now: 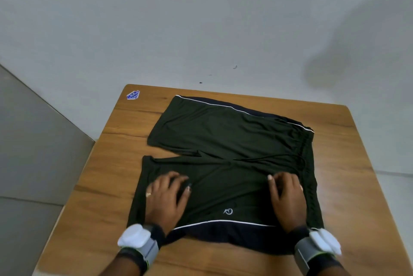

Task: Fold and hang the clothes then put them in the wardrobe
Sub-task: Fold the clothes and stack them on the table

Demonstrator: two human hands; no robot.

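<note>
While the dark green shorts (225,139) are spread flat on the wooden surface (98,188), with the waistband turned to the right and both legs pointing left, both hands are laid on the nearer leg. The left hand (166,199) is set close to the leg opening with its fingers bent onto the cloth, but it is blurred, so it cannot be told whether the fabric is gripped or only pressed. The right hand (287,199) is placed just inside the waistband with its fingers curled, and creases are drawn toward its fingertips (270,178), which suggests that a fold of cloth is pinched there. The step in hand is judged to be the first fold, in which the near leg is carried over the far one. Several faults could arise from here: if only the top layer is caught, the lower layer would be left behind and the fold bunched; if one hand is lifted ahead of the other, the white-piped side seams would be brought out of line; and the thin fabric could be dragged across the smooth wood, so that the far leg is pulled askew
</note>
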